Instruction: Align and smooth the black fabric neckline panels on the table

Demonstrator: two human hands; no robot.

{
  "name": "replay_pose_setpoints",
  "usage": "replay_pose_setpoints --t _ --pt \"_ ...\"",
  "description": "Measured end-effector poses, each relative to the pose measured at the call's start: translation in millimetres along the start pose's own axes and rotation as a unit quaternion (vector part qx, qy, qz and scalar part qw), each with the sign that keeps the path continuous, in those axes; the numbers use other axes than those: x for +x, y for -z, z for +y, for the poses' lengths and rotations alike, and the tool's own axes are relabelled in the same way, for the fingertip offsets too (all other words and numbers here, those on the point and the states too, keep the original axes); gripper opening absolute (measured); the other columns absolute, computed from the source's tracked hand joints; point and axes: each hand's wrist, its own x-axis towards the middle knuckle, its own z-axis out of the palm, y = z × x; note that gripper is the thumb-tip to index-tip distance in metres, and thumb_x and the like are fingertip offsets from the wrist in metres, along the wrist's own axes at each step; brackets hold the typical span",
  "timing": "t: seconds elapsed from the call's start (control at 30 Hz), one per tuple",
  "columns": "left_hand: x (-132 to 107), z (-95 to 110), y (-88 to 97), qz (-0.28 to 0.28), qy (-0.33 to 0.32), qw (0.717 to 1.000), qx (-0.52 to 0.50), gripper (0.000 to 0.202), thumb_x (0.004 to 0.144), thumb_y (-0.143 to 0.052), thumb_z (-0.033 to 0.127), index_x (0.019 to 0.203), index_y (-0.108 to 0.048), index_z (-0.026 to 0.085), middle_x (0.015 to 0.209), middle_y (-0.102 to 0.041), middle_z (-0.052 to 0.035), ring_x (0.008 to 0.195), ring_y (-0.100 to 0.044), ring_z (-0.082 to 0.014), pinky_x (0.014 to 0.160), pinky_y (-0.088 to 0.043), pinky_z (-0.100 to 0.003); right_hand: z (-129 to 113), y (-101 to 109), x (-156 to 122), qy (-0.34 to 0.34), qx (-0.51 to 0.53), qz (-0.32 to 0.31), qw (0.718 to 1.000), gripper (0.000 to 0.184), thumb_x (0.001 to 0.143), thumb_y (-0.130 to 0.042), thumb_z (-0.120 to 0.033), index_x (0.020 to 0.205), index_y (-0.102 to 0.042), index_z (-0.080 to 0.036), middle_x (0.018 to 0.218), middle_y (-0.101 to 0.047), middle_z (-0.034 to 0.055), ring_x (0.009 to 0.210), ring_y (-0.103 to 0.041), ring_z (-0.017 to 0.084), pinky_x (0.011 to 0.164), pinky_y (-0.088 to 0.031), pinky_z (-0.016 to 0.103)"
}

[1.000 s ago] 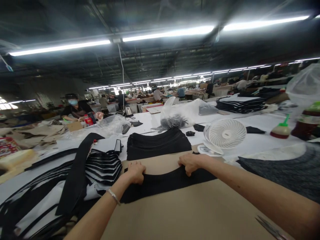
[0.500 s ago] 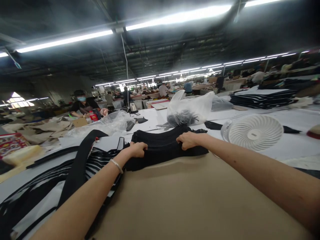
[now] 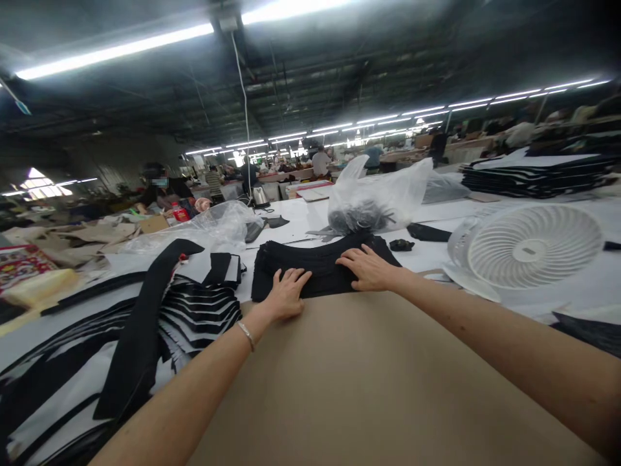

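Note:
A curved stack of black fabric pieces (image 3: 276, 255) lies at the far edge of a large brown sheet (image 3: 369, 375). My left hand (image 3: 285, 296) rests on the near edge of the stack, fingers spread and the palm side down. On the stack's right part lies my right hand (image 3: 369, 268), its fingers stretched out flat over the fabric. Neither hand is closed on the cloth. To the left, many black strips layered with white (image 3: 204, 307) fan out, with one long black fabric piece (image 3: 133, 336) lying across them.
A white round fan (image 3: 536, 249) sits right of my right forearm. Behind the stack is a clear plastic bag (image 3: 378, 200) with dark contents. A second dark stack (image 3: 538, 175) is at the far right. A masked co-worker (image 3: 162, 188) is at the back left.
Both hands have gone from gripping the black fabric to resting on it with fingers extended. The fabric, lifted and bunched before, now lies flatter. The view has tilted down slightly.

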Motion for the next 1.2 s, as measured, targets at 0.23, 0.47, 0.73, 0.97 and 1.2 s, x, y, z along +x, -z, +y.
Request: replay_pose_setpoints --t 0.23,0.47,0.73,0.97,1.2 --pt "1.0 -2.0 10.2 0.002 -0.033 0.999 0.025 0.046 0.091 -0.057 0.036 0.134 -0.045 0.022 0.141 -0.042 -0.0102 0.126 -0.044 -0.0296 0.104 -0.037 -0.056 -19.1 -6.3 -15.1 0.015 -0.029 0.038 0.999 0.061 0.083 -0.057 -0.028 0.14 -0.039 -0.019 0.136 -0.045 0.0167 0.12 -0.041 0.033 0.103 -0.023 0.054" --pt "19.0 -6.2 -2.7 0.034 0.019 0.998 0.045 0.038 0.092 -0.057 0.036 0.127 -0.051 0.02 0.128 -0.053 -0.0094 0.111 -0.055 -0.0242 0.093 -0.049 -0.047 -21.8 -19.8 6.4 -0.047 -0.046 0.039 0.997 0.043 0.093 -0.029 -0.008 0.131 -0.047 -0.016 0.121 -0.051 0.0177 0.098 -0.053 0.026 0.084 -0.038 0.039" --pt "38.8 -13.6 -28.0 0.074 0.097 0.992 0.019 0.041 0.093 -0.056 0.035 0.131 -0.048 0.023 0.136 -0.047 -0.0101 0.113 -0.054 -0.0246 0.091 -0.05 -0.046 -25.4 -33.6 28.8 -0.114 -0.019 0.032 0.993 0.045 0.098 -0.04 -0.026 0.142 -0.032 -0.019 0.131 -0.045 0.0127 0.103 -0.052 0.024 0.088 -0.042 0.042" --pt "7.3 7.8 -37.5 0.123 0.103 0.986 -0.037 0.058 0.087 -0.036 0.005 0.144 -0.035 0.019 0.146 -0.036 -0.0145 0.126 -0.043 -0.0293 0.101 -0.043 -0.045 -37.9 -24.7 -5.9 -0.126 0.003 0.055 0.991 0.054 0.09 -0.033 -0.008 0.142 -0.033 -0.022 0.131 -0.047 0.0141 0.11 -0.048 0.028 0.093 -0.035 0.047" --pt "-30.7 44.2 -48.8 0.105 0.007 0.992 -0.067 0.041 0.097 -0.032 0.037 0.128 -0.056 0.024 0.126 -0.057 -0.0063 0.117 -0.051 -0.0214 0.101 -0.042 -0.037 -65.9 9.0 -75.4 -0.114 0.036 0.056 0.991 0.042 0.089 -0.037 -0.007 0.128 -0.05 -0.018 0.119 -0.056 0.0126 0.108 -0.05 0.025 0.097 -0.034 0.045"
